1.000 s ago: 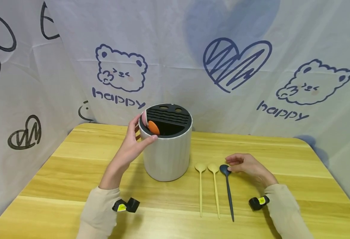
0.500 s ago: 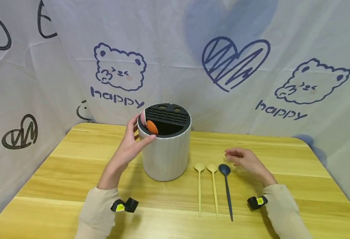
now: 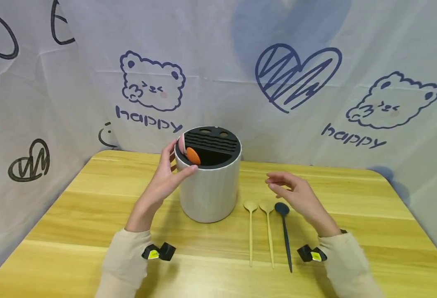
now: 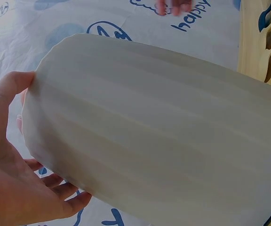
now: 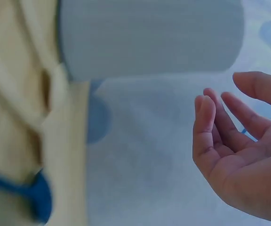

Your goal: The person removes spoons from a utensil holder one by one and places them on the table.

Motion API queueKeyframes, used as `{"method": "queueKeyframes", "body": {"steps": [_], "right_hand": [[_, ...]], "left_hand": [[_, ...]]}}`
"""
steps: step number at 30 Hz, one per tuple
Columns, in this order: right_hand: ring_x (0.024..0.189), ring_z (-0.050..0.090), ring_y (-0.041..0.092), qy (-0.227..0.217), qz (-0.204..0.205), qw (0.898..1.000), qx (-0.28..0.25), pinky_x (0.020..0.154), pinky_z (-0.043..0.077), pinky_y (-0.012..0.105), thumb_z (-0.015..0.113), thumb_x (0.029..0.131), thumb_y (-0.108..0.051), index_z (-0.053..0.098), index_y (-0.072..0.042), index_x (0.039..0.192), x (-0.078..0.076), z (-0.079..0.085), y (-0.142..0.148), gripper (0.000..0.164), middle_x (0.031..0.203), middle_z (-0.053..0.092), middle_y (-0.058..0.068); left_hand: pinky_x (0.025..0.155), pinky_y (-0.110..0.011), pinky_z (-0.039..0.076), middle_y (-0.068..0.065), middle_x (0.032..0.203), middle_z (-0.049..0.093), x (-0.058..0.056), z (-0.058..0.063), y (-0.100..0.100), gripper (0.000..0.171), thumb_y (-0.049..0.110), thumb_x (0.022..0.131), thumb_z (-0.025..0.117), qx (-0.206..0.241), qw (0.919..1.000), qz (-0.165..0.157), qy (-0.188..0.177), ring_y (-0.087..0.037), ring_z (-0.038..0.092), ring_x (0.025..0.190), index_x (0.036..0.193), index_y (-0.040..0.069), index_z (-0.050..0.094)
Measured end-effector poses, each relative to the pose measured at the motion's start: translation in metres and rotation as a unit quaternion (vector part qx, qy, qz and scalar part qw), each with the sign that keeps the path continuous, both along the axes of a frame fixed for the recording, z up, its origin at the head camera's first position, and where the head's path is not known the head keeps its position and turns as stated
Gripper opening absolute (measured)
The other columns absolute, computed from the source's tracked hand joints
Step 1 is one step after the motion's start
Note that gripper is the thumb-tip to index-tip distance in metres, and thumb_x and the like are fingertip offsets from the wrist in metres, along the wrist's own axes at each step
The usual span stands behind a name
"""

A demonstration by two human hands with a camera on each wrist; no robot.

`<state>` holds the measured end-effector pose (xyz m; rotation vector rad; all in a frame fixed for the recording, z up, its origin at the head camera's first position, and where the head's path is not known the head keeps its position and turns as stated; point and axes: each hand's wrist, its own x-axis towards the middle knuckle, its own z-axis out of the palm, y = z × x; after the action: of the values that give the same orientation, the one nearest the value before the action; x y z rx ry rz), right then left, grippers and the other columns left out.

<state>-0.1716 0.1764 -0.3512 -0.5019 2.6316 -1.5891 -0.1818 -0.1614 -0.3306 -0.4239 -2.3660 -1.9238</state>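
A white ribbed utensil holder (image 3: 208, 192) with a dark slotted lid (image 3: 211, 142) stands upright on the table. My left hand (image 3: 162, 180) grips its upper left side, thumb at the front of the rim and fingers around the far side. Inside the lid's large opening, an orange rounded end (image 3: 193, 156) and a pink one (image 3: 182, 144) show; their lower parts are hidden. To the right lie two pale yellow spoons (image 3: 250, 231) (image 3: 268, 231) and a dark blue spoon (image 3: 286, 236), side by side. My right hand (image 3: 294, 192) is raised above the spoon heads, fingers loosely bent, holding nothing.
Beneath everything is a wood-grain table (image 3: 73, 223). A white printed cloth (image 3: 218, 95) hangs along its back and left side. Each wrist carries a small black camera, seen at the left cuff (image 3: 160, 251) and right cuff (image 3: 311, 253).
My right hand has left the dark blue spoon's head, risen and moved left toward the holder, with nothing in it. My left hand keeps its grip, and the spoons have not moved.
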Motion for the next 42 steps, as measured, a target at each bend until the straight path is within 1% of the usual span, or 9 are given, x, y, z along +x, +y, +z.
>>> {"method": "queueKeyframes", "body": {"steps": [2,5,10,14,21,26,30,38,42], "right_hand": [[0.106,0.058,0.029,0.011,0.003,1.0,-0.014,0.08,0.053,0.032,0.059,0.098,-0.021,0.057,-0.001,0.13,0.003,0.01,-0.007,0.038,0.117,0.063,0.014],[0.105,0.059,0.028,0.027,0.011,0.999,-0.022,0.077,0.054,0.033,0.059,0.097,-0.02,0.058,-0.002,0.129,0.004,0.028,-0.019,0.036,0.115,0.063,0.012],[0.102,0.06,0.025,0.037,0.042,0.998,-0.017,0.073,0.055,0.033,0.06,0.097,-0.017,0.06,-0.003,0.127,-0.001,0.054,-0.039,0.033,0.114,0.064,0.01],[0.103,0.06,0.022,0.037,0.07,0.997,-0.008,0.073,0.055,0.035,0.061,0.096,-0.016,0.061,-0.004,0.126,-0.006,0.069,-0.053,0.032,0.117,0.064,0.01],[0.105,0.06,0.021,0.029,0.097,0.995,0.013,0.075,0.055,0.04,0.063,0.095,-0.017,0.062,-0.005,0.126,-0.012,0.09,-0.074,0.033,0.118,0.065,0.007],[0.103,0.059,0.019,0.027,0.108,0.994,0.003,0.074,0.055,0.04,0.064,0.093,-0.013,0.063,-0.004,0.124,-0.013,0.099,-0.088,0.033,0.116,0.065,0.008],[0.1,0.061,0.019,0.027,0.113,0.993,-0.011,0.071,0.056,0.037,0.065,0.092,-0.011,0.064,-0.002,0.122,-0.014,0.102,-0.099,0.031,0.114,0.066,0.01],[0.095,0.064,0.025,-0.003,0.085,0.996,-0.013,0.065,0.056,0.035,0.065,0.092,-0.014,0.066,-0.002,0.12,-0.016,0.098,-0.119,0.03,0.108,0.067,0.009],[0.091,0.064,0.021,-0.014,0.085,0.996,-0.011,0.061,0.055,0.036,0.067,0.091,-0.014,0.066,-0.003,0.119,-0.017,0.099,-0.127,0.03,0.105,0.068,0.008]], "left_hand": [[0.113,-0.051,0.017,-0.008,0.158,0.012,-0.001,0.0,0.001,0.087,0.025,0.089,0.065,0.001,1.0,-0.002,0.0,-0.026,0.013,0.143,0.154,0.013,0.009],[0.113,-0.05,0.016,-0.008,0.158,0.011,-0.001,0.001,0.001,0.087,0.026,0.089,0.065,-0.001,1.0,0.002,-0.004,-0.025,0.013,0.143,0.154,0.014,0.009],[0.114,-0.051,0.016,-0.008,0.158,0.01,-0.001,0.002,0.0,0.088,0.027,0.089,0.065,-0.006,0.9999,0.009,-0.008,-0.027,0.013,0.143,0.154,0.014,0.008],[0.114,-0.051,0.016,-0.008,0.158,0.011,-0.001,0.002,0.0,0.088,0.026,0.089,0.065,-0.005,0.9999,0.011,-0.007,-0.028,0.013,0.143,0.154,0.014,0.008],[0.113,-0.051,0.016,-0.008,0.158,0.011,-0.001,0.001,0.001,0.087,0.026,0.089,0.065,-0.002,1.0,0.008,-0.002,-0.028,0.014,0.142,0.154,0.014,0.009],[0.113,-0.051,0.016,-0.008,0.158,0.011,0.0,0.0,0.001,0.087,0.026,0.09,0.065,-0.002,1.0,0.004,-0.005,-0.028,0.013,0.143,0.154,0.014,0.008],[0.113,-0.051,0.016,-0.006,0.158,0.01,0.001,0.0,0.001,0.086,0.027,0.09,0.064,-0.004,1.0,0.001,-0.005,-0.026,0.012,0.143,0.154,0.015,0.008],[0.113,-0.051,0.016,-0.006,0.158,0.01,0.002,0.0,0.002,0.087,0.027,0.09,0.064,-0.001,1.0,-0.003,-0.006,-0.025,0.012,0.143,0.154,0.013,0.007],[0.113,-0.05,0.016,-0.007,0.158,0.01,0.002,0.0,0.002,0.087,0.027,0.09,0.064,-0.001,1.0,-0.003,-0.008,-0.025,0.012,0.143,0.154,0.014,0.007]]}}
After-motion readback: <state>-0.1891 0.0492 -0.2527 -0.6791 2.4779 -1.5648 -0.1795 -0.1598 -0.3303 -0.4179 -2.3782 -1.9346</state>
